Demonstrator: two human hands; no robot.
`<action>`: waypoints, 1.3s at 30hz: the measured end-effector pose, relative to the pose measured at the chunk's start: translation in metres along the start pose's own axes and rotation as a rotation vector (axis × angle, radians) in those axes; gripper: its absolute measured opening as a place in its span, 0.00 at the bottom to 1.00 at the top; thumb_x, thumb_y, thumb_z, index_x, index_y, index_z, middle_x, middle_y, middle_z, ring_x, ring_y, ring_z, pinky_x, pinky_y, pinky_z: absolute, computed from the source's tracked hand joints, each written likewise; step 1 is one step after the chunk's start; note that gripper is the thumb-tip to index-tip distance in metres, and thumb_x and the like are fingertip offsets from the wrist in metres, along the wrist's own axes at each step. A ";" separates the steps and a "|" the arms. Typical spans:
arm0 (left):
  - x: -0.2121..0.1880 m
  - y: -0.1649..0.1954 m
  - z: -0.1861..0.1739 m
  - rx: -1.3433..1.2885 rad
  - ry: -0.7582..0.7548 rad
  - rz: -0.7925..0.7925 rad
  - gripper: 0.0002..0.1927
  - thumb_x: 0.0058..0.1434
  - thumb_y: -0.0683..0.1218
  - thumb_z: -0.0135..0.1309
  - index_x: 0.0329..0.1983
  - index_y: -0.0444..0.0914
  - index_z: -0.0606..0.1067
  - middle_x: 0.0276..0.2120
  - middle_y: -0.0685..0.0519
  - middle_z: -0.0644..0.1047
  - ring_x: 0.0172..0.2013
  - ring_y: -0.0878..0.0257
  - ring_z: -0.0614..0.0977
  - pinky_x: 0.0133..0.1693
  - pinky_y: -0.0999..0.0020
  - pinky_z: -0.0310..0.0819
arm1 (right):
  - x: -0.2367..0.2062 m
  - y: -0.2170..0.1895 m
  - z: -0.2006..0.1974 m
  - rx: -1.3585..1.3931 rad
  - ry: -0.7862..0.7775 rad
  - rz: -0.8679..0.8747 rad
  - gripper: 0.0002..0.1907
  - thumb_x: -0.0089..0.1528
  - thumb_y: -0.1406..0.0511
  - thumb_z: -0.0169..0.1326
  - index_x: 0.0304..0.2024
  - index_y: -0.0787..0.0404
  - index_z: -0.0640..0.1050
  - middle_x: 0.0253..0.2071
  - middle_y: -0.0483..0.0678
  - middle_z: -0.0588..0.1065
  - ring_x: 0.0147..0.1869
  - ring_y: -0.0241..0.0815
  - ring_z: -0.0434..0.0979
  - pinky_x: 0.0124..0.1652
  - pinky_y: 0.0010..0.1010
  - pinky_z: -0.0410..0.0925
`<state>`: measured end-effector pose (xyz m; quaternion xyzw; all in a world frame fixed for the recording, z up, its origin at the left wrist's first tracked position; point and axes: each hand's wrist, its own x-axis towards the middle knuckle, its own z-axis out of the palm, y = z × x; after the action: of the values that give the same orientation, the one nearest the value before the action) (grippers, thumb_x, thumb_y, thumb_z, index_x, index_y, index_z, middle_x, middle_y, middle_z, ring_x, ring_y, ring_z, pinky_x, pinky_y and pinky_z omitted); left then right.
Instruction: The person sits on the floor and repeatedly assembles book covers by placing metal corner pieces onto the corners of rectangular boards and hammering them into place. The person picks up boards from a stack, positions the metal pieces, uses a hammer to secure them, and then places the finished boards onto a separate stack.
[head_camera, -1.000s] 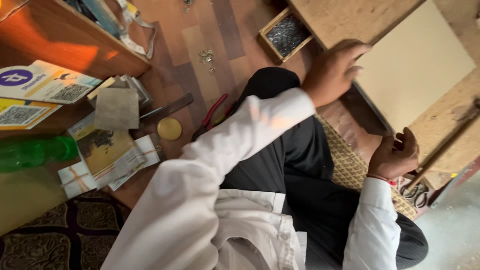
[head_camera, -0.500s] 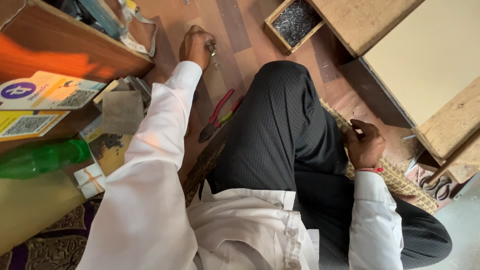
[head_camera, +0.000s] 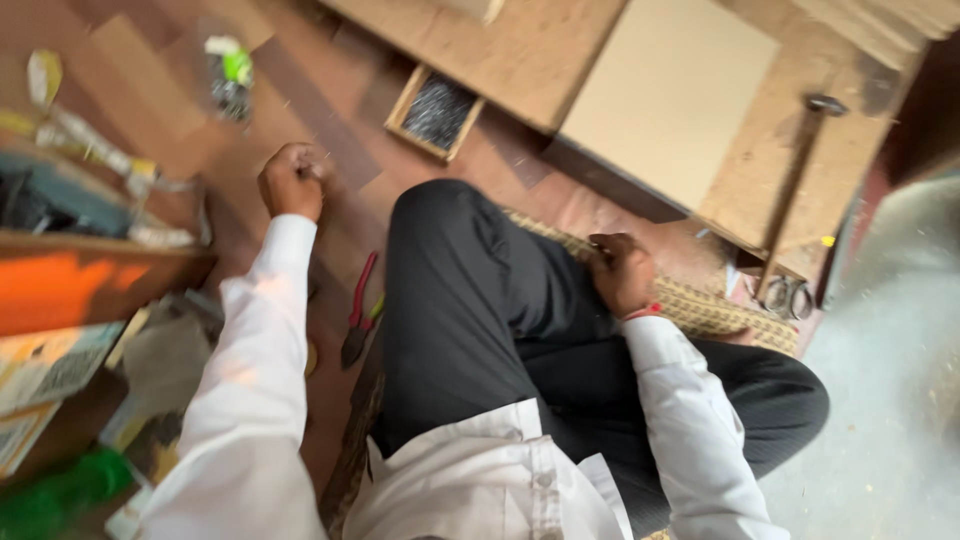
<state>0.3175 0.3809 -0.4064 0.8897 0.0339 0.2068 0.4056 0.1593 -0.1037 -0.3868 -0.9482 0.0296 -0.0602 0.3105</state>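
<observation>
Fisted shut, my left hand (head_camera: 293, 181) seems mid-carry with something small and unseen, while my right hand (head_camera: 620, 272) rests curled on my knee.

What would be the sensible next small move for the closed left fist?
Probably carry the left hand back toward the pale board. It is closed as if pinching something small, raised over the floor near the wooden tray of dark nails; the wooden-handled hammer lies untouched.

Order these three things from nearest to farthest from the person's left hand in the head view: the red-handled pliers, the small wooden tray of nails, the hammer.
From the left hand:
1. Small wooden tray of nails, up and right.
2. Red-handled pliers, below, beside the knee; only slightly farther.
3. Hammer, far right, on the board.
</observation>
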 end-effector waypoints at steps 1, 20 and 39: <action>0.004 0.017 0.004 -0.091 -0.023 0.007 0.10 0.55 0.33 0.62 0.40 0.35 0.82 0.33 0.45 0.83 0.33 0.56 0.85 0.39 0.64 0.78 | 0.000 0.001 0.000 -0.016 0.002 -0.016 0.14 0.58 0.65 0.65 0.45 0.62 0.84 0.42 0.56 0.80 0.37 0.50 0.82 0.39 0.37 0.75; -0.072 0.308 0.231 -0.553 -0.876 0.172 0.05 0.53 0.39 0.66 0.32 0.36 0.80 0.30 0.50 0.84 0.32 0.63 0.85 0.36 0.67 0.79 | 0.030 -0.015 -0.030 0.903 0.343 0.413 0.13 0.65 0.64 0.60 0.45 0.69 0.82 0.35 0.49 0.81 0.33 0.35 0.80 0.34 0.25 0.73; -0.052 0.287 0.255 -0.382 -0.548 0.420 0.06 0.50 0.36 0.65 0.22 0.38 0.79 0.30 0.49 0.78 0.33 0.53 0.81 0.38 0.58 0.75 | 0.073 -0.024 -0.007 1.351 0.352 0.626 0.08 0.65 0.68 0.56 0.39 0.69 0.81 0.31 0.51 0.80 0.29 0.39 0.78 0.32 0.29 0.73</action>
<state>0.3404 -0.0031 -0.3626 0.8081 -0.2976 0.0426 0.5065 0.2312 -0.0953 -0.3600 -0.4760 0.3026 -0.1245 0.8163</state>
